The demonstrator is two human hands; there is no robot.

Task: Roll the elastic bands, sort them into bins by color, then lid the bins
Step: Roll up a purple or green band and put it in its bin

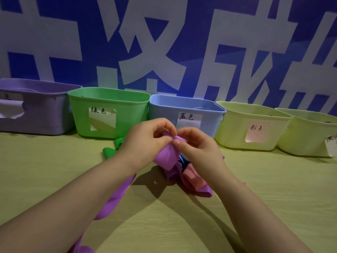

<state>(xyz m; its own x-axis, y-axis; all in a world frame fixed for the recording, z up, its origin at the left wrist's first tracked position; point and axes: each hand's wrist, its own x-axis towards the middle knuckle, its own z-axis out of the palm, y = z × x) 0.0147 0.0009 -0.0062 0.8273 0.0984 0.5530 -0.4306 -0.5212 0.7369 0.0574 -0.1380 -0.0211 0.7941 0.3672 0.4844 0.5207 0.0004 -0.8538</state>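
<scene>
Purple band (165,152) is pinched at its partly rolled end by the left hand (144,141) and the right hand (197,146) (thumbs meeting on top), over a pile (193,177) of pink, purple and blue bands on the table (255,189). Its tail is trailed under the left forearm. A green band (109,151) is seen before the green bin (131,121).

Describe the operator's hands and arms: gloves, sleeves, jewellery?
Two bare hands, left hand and right hand, no gloves. Both forearms are bare to the frame edge, with no sleeve in view. No watch, bracelet, rings or markings are visible. The nails that show look short and unpainted.
</scene>
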